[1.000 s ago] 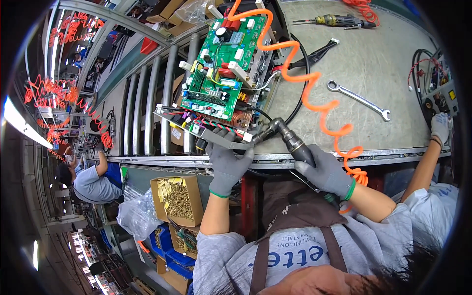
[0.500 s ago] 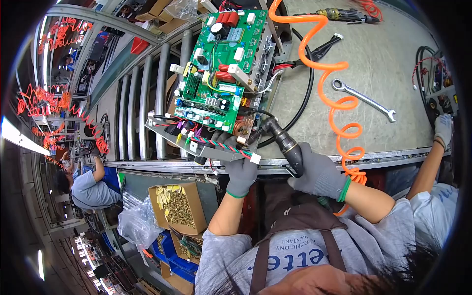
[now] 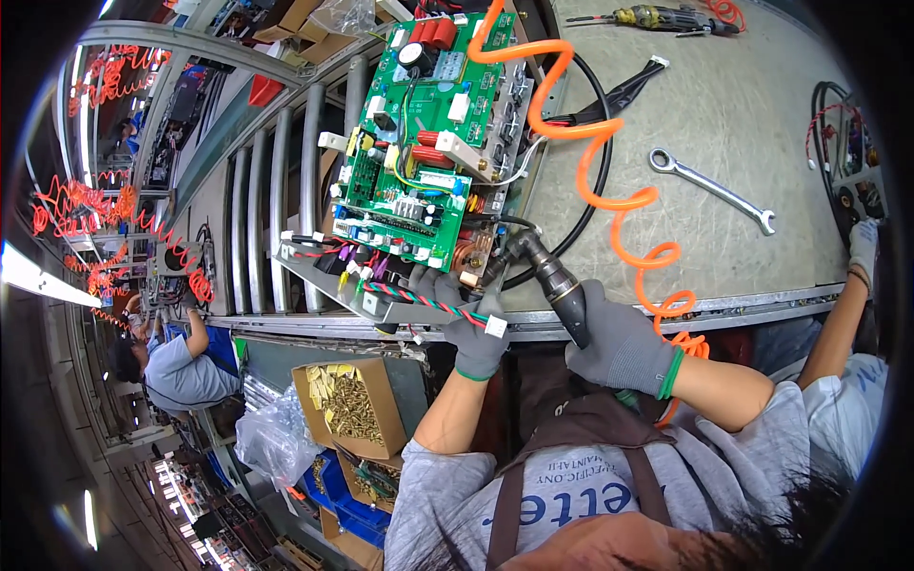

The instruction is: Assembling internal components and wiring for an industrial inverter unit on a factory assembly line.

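Just below and right of the green circuit board (image 3: 433, 90), in the head view, the person's gloved right hand (image 3: 619, 338) is wrapped around the body of a black angled power tool (image 3: 554, 279), whose bent head points at the board's lower right corner. The gloved left hand (image 3: 476, 340) is below the board, at the right end of a grey metal panel (image 3: 324, 284); panel and twisted wires (image 3: 419, 298) partly cover its fingers, so how firmly they close cannot be told. An orange coiled hose (image 3: 566, 130) loops down past the board's right side (a wrench (image 3: 714, 188) lies well right of it, untouched). The step in hand looks like working a fastener near the panel, though the tool's tip is hidden; the next move seems to call for a steady panel, a squarely seated tip and wires clear of it.
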Demonstrator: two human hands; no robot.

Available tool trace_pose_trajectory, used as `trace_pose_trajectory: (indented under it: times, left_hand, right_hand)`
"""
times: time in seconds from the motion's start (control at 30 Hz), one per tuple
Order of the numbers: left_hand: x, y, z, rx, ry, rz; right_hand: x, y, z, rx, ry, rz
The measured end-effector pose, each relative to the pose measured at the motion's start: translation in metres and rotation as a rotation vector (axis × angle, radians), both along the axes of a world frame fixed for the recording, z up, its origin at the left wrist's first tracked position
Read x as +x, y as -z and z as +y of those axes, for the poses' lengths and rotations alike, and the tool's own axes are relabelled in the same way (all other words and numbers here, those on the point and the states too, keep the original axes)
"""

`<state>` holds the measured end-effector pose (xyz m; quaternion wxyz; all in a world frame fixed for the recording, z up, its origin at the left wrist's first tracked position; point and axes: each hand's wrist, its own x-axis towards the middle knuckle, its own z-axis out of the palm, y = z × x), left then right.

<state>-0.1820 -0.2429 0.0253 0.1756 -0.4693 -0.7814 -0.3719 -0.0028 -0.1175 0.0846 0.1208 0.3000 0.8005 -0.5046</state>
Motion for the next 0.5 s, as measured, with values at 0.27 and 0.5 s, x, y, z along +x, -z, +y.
trace_pose_trajectory:
  times: [0.27, 0.5]
  left_hand:
    - [0.009, 0.028, 0.002, 0.508, 0.118, -0.545]
    - [0.008, 0.036, 0.000, 0.655, 0.240, -0.673]
  right_hand:
    - [0.000, 0.004, 0.000, -0.028, 0.023, 0.047]
    - [-0.001, 0.006, 0.000, 0.016, -0.006, 0.076]
